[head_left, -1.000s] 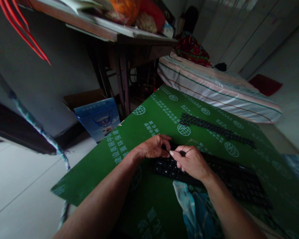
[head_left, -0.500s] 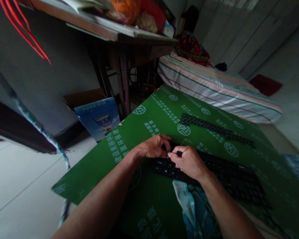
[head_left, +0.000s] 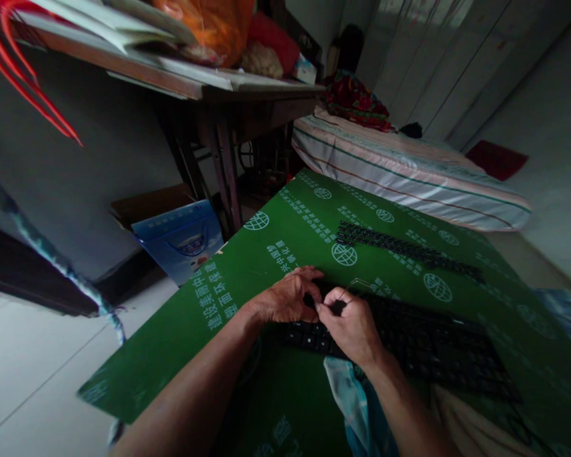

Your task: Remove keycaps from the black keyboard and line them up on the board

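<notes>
A black keyboard (head_left: pixel 423 343) lies on a green board (head_left: pixel 266 254) printed with white globes and writing. My left hand (head_left: pixel 285 298) rests curled on the keyboard's left end, fingers bent over the top corner keys. My right hand (head_left: pixel 352 327) is closed in a pinch right beside it, holding a small dark piece with a thin wire loop (head_left: pixel 356 282) sticking out past the knuckles. Both hands touch near the keyboard's upper left corner. A row of loose black keycaps (head_left: pixel 400 247) lies farther back on the board.
A wooden table (head_left: pixel 209 95) piled with papers and bags stands behind the board. A blue box (head_left: pixel 181 238) leans under it. A striped mattress (head_left: pixel 409 178) lies at the back right. Blue patterned cloth (head_left: pixel 361 400) sits under my right wrist. White tiled floor lies left.
My right hand has shifted slightly left and closed up against my left hand. The view has tipped a little, so everything sits lower and more to the left.
</notes>
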Motion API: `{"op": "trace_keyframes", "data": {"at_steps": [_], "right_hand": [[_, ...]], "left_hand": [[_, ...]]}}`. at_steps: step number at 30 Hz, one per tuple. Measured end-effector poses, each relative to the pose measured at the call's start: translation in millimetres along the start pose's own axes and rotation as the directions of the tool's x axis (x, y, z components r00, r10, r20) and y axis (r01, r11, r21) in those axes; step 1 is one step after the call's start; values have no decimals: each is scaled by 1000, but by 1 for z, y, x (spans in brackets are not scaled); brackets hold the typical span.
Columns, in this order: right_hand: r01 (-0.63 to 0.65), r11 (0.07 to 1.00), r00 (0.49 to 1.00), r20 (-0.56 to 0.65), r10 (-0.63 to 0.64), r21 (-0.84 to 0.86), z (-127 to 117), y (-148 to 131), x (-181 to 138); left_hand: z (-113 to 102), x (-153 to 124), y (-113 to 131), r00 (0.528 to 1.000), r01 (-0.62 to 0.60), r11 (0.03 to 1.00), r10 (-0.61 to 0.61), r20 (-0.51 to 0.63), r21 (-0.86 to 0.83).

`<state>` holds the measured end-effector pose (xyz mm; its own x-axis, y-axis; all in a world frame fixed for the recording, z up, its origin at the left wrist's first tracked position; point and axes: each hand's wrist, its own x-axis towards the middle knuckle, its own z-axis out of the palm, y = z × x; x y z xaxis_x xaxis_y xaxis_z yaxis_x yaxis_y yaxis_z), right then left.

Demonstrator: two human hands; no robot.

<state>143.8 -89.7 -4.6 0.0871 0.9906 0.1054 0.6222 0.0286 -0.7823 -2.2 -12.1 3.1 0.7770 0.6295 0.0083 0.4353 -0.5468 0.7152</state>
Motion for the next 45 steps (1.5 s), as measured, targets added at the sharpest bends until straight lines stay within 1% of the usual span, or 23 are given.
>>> {"op": "trace_keyframes", "data": {"at_steps": [3, 7, 11, 15, 21, 28, 31, 34, 36, 40, 45], "right_hand": [[57, 995, 994, -88, -64, -77, 6, 5, -1], [102, 990, 985, -132, -115, -95, 11, 9, -4], [107, 991, 976, -181, -121, -86, 14, 9, -6], [94, 995, 969, -227, -100, -37, 16, 11, -7], [78, 995, 974, -216, -64, 56, 16, 12, -7], [60, 993, 974, -222, -35, 106, 14, 11, -6], [41, 983, 975, -224, 1, 180, 13, 12, -5], [-3, 957, 975, -211, 67, 289, 10, 10, -4], [-21, 943, 975, -200, 92, 333, 8, 10, -3], [-38, 892, 974, -181, 132, 450, 8, 11, -1], [-63, 822, 973, -149, 178, 566, 6, 12, 1]], "left_hand": [[0, 0, 3, 1000, -13, 1000, 13, 7, -2], [1, 0, 8, 999, -26, 999, 25, 19, 30], [2, 1, 12, 1000, 14, 996, -15, 16, 93], [2, 2, 14, 999, 16, 992, -21, 37, 124], [3, 2, 14, 999, 8, 992, -12, 31, 126], [2, 3, 15, 999, 26, 993, -31, 41, 112], [2, 2, 16, 999, 20, 995, -23, 37, 96], [2, 2, 14, 999, -14, 998, 12, 29, 68], [3, 2, 13, 999, -33, 998, 33, 17, 53], [3, 3, 10, 997, -70, 997, 70, -33, -13], [5, 4, 10, 991, -79, 991, 67, -112, -109]]}}
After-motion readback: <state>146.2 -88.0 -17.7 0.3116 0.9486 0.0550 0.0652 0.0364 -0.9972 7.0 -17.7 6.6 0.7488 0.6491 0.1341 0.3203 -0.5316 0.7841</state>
